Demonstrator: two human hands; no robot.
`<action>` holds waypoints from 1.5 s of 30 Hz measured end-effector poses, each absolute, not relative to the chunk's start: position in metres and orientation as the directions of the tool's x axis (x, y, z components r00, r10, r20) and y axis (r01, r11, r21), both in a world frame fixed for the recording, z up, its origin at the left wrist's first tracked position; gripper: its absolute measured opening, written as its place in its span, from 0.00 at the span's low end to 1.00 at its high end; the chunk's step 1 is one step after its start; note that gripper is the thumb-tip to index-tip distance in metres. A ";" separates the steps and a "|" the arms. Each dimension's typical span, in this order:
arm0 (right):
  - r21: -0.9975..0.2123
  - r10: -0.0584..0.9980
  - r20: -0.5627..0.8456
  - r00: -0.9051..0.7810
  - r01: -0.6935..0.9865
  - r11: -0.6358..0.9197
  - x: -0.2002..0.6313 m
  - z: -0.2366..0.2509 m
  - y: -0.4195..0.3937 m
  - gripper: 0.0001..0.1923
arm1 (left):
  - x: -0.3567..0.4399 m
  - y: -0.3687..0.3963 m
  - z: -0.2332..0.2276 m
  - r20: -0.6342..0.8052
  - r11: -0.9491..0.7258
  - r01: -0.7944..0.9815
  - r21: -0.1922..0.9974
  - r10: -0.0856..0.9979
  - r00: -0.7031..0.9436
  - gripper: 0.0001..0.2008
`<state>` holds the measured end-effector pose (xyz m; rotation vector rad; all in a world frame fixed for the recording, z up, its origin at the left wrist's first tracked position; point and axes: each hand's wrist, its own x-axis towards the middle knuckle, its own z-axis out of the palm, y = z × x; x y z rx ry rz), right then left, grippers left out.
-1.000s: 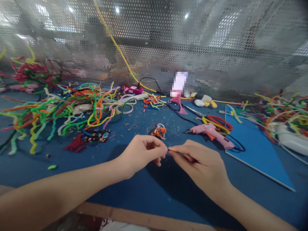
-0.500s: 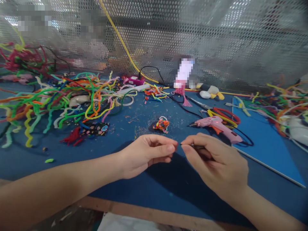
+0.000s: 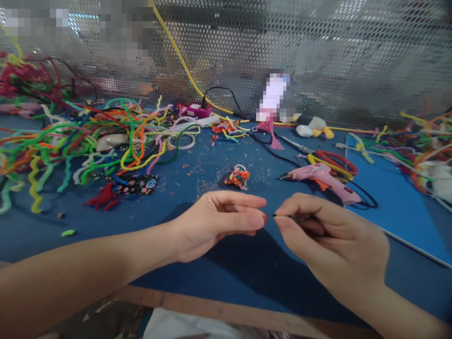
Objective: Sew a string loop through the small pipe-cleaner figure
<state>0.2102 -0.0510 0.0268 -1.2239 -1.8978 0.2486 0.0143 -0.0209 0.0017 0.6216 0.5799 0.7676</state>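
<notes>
My left hand (image 3: pixel 219 221) and my right hand (image 3: pixel 328 238) meet fingertip to fingertip above the blue table top (image 3: pixel 219 273), near its front edge. Thumb and forefinger of my right hand pinch a thin dark stem (image 3: pixel 287 216), perhaps a pipe cleaner; its tip points at my left fingertips. My left hand's fingers are drawn together around that tip; whether they grip it I cannot tell. Just beyond my hands lies a small multicoloured pipe-cleaner bundle (image 3: pixel 238 176).
A pink hot glue gun (image 3: pixel 323 176) lies right of the bundle, by red and yellow rings (image 3: pixel 332 161). Tangled coloured pipe cleaners (image 3: pixel 88 136) cover the left; more pipe cleaners (image 3: pixel 423 141) lie far right. A light blue sheet (image 3: pixel 391 202) sits right. Perforated metal mesh (image 3: pixel 318 56) closes the back.
My hands have drifted slightly right and nearer to me. The dark stem in my right fingers shows more plainly now. The view has tilted down a little.
</notes>
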 end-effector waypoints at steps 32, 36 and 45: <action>-0.499 0.760 0.492 -0.424 0.578 0.646 0.207 0.028 -0.056 0.07 | 0.013 -0.020 -0.004 0.089 0.317 -0.538 0.781 0.796 0.598 0.23; -0.510 0.761 0.483 -0.434 0.567 0.647 0.206 0.028 -0.055 0.06 | 0.013 -0.020 -0.001 0.077 0.282 -0.520 0.806 0.822 0.565 0.23; -0.464 0.750 0.494 -0.441 0.595 0.656 0.206 0.028 -0.055 0.07 | 0.012 -0.021 0.001 0.112 0.182 -0.493 0.851 0.854 0.508 0.23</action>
